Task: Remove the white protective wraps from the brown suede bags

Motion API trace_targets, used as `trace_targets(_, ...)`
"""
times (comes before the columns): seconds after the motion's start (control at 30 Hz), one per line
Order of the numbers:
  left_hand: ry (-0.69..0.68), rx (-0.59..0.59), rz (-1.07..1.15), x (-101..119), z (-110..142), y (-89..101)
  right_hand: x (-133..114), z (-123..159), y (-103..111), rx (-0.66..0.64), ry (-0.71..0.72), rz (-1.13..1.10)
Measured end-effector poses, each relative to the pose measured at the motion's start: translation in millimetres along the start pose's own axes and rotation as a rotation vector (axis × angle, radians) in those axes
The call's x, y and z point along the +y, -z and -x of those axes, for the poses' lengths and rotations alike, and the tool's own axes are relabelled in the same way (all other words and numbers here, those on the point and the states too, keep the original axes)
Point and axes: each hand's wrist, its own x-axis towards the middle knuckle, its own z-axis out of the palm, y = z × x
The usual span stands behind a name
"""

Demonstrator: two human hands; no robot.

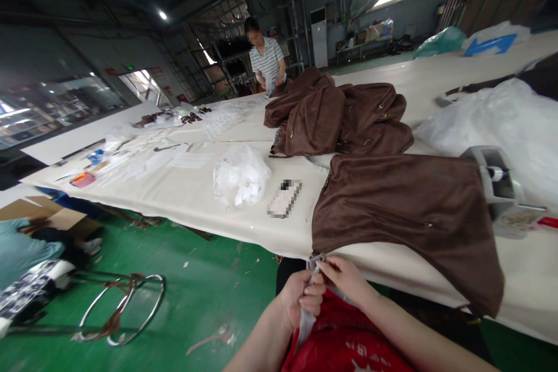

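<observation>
Clutching grey strip (307,324), partly hidden by left hand (304,297)

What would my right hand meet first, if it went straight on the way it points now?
Your right hand would first meet the pale strip at its fingertips; past that, probably the edge of the whitish tablecloth, though depth is unclear.

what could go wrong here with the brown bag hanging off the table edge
The brown bag already droops over the near edge of the table, so a hard tug on the pale strip in the left hand might drag it further off. The strip could also twist or bunch, since the left hand has it gripped tightly while the right hand works at the bag's corner.
</observation>
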Motion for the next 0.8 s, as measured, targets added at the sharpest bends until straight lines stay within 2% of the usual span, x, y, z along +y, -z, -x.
trace_targets(0.1,0.006,-0.056,0.003,-1,2,0.3,2,2,-4,-0.047,-0.052,-0.156)
trace_targets(0.27,0.018,-0.058,-0.114,-11,-3,-3.6,4,8,-15,-0.166,-0.137,-0.799)
trace_targets(0.33,0.015,-0.012,-0.247,-16,-4,-1.3,3,9,-15,-0.165,-0.150,-0.905)
trace_targets(0.4,-0.029,0.108,-0.460,-17,-3,5.0,1,9,-13,-0.145,-0.162,-0.966)
trace_targets(0.47,-0.133,0.284,-0.698,-11,1,14.6,-2,8,-11,-0.108,-0.190,-1.012)
trace_targets(0.53,-0.293,0.478,-0.870,0,6,24.5,-4,6,-12,-0.064,-0.242,-1.048)
trace_targets(0.63,-0.615,0.714,-0.957,21,9,32.2,-2,2,-18,-0.013,-0.306,-1.088)
trace_targets(0.73,-0.917,0.795,-1.041,36,4,24.8,7,-4,-25,0.008,-0.234,-1.052)
trace_targets(0.8,-1.008,0.793,-1.138,42,-2,13.2,13,-6,-23,-0.002,-0.128,-0.907)
